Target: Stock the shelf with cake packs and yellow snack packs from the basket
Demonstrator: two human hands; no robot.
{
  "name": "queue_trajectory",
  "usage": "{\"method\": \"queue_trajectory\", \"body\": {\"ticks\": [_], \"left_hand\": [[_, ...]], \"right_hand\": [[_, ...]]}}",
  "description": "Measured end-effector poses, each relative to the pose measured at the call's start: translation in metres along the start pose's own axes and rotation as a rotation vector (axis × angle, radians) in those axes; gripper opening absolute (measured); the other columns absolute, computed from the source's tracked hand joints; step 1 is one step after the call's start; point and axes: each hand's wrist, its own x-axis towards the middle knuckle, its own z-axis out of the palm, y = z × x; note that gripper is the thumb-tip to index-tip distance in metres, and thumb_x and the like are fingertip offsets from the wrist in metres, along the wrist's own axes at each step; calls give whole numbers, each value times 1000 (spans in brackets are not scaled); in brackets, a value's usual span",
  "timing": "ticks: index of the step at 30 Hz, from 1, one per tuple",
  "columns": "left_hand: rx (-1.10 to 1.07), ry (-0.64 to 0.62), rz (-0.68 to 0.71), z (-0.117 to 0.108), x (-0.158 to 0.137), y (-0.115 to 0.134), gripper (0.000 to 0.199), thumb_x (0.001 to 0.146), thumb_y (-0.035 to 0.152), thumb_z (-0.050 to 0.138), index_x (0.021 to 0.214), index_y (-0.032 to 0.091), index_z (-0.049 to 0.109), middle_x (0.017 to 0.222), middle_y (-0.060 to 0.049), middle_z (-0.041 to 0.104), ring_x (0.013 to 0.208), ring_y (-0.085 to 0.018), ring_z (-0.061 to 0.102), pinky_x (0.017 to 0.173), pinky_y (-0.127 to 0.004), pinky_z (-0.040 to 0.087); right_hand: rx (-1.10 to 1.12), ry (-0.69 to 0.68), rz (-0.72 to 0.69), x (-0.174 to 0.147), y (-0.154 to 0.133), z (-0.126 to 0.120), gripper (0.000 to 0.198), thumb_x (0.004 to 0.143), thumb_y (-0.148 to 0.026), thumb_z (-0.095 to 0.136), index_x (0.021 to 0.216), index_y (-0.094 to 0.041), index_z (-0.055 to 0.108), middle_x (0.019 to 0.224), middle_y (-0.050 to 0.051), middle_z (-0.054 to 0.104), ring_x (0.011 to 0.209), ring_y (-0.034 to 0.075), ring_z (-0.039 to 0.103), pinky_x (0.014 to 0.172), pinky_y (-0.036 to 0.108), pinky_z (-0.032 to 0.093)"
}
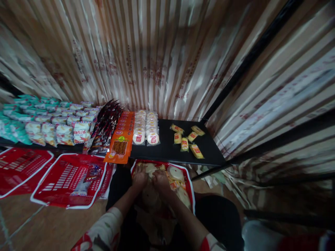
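Observation:
Both hands reach into a red basket (pixel 193 198) with a white rim, which stands between my knees below the shelf. Round pale wrapped cakes (pixel 176 173) and small yellow wrapped snacks (pixel 174 184) fill it. My left hand (pixel 140 177) is in the far left part of the basket, fingers bent down among the packets. Close beside it, my right hand (pixel 160 180) is closed, its fingers curled over the packets near the middle. Dim light and the hands themselves hide what the fingers grip.
On the black shelf (pixel 162 151) lie several loose yellow snacks (pixel 184 144), two rows of round wrapped cakes (pixel 152 136), orange packets (pixel 119 143), dark packets (pixel 107 120) and white and teal bags (pixel 65 134). Red baskets (pixel 69 177) stand at left. A slanting black post (pixel 235 78) rises at right.

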Motion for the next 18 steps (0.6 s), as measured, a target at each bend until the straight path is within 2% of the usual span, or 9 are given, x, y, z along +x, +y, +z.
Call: {"method": "queue_trajectory", "body": {"ticks": [3,6,13,18], "left_hand": [[-23,-65,5,4,5,-4,54,76,12,49,130,9,47,141,-15,40,134,-27,30,111,-38,24],[-48,-69,4,7,9,-4,50,76,11,50,126,10,51,135,-15,48,129,-23,40,108,-33,29],[-75,3,-4,1,13,-2,38,81,8,41,113,12,62,115,-11,62,113,-19,52,99,-29,37],[-31,101,94,-17,5,4,35,85,15,37,105,16,66,107,-9,64,105,-20,54,94,-31,40]], "right_hand": [[-41,-7,-28,-5,5,4,31,77,-13,45,99,-11,67,105,12,65,106,22,54,99,34,36],[-41,7,-20,-6,9,6,35,75,-11,46,103,-12,66,109,11,64,109,22,52,100,33,35],[-11,33,14,-2,10,8,35,76,-14,46,105,-11,65,108,12,64,107,23,53,98,32,36],[22,167,38,-2,5,-4,40,80,-16,45,117,-9,58,119,15,60,113,23,51,100,35,35]]}}
